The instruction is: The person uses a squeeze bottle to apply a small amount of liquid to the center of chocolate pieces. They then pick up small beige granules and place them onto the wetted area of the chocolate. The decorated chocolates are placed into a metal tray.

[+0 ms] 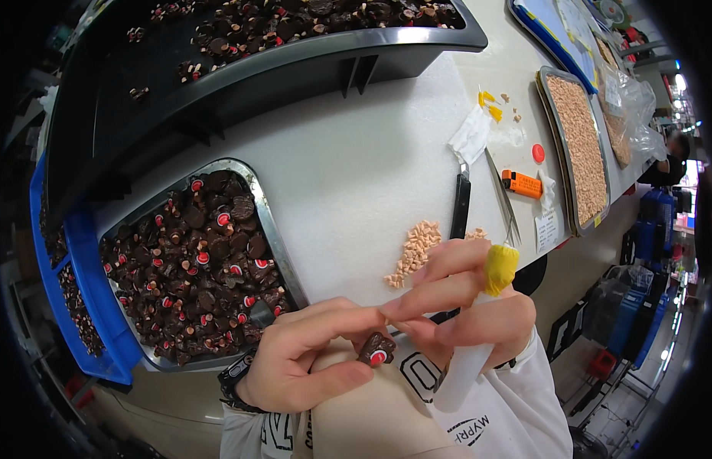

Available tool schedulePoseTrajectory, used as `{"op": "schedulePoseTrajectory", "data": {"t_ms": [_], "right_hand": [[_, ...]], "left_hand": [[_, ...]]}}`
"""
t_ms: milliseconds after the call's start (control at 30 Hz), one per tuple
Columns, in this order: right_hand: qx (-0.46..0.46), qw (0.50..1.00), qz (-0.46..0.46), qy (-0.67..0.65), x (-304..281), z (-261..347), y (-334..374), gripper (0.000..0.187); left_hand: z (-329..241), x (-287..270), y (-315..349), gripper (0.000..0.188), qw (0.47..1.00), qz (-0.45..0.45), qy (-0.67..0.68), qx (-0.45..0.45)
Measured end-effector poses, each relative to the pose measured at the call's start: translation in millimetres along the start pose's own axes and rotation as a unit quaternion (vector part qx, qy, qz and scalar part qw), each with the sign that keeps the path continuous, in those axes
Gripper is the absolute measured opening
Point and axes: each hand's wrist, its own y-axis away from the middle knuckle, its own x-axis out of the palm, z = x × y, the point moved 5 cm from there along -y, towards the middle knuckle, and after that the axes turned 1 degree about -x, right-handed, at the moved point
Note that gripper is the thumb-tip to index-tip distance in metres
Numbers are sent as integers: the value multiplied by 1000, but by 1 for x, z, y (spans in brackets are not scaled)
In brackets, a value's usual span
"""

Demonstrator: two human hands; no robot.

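Observation:
My left hand (306, 359) pinches a small dark brown part with a red and white centre (377, 350) between thumb and fingers, close to the table's near edge. My right hand (467, 310) meets it from the right, fingertips touching the left hand's fingers just above the part. A yellow finger cot (500, 268) covers one right fingertip, and a white translucent tube or bottle (463, 375) is clasped in the right palm, pointing downward. A small heap of tan pellets (414, 251) lies on the white table (356, 161) just beyond both hands.
A metal tray (270, 229) full of dark parts sits left, with a blue crate (80, 291) beside it and a black tray (310, 53) behind. A black-handled knife (461, 203), tweezers (503, 200), an orange lighter (522, 183) and a tray of tan pellets (585, 145) lie right.

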Motion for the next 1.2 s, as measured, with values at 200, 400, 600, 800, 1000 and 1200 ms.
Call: {"op": "schedulePoseTrajectory", "data": {"t_ms": [200,400,600,800,1000,1200], "right_hand": [[-96,995,-33,0,-4,6,6,13],[-92,995,0,33,0,10,4,18],[-82,996,20,15,2,6,2,18],[-70,997,41,13,5,6,-3,18],[-80,997,-18,-8,9,2,2,18],[-57,998,-13,-30,10,2,0,12]], "left_hand": [[-7,-1,-1,44,991,-109,69,41],[-4,-5,3,44,990,-129,33,40],[-5,-5,1,44,991,-126,22,38],[-1,-4,0,44,991,-116,74,8],[0,-2,-2,45,990,-114,88,11],[1,-4,-1,46,991,-98,79,45]]}}
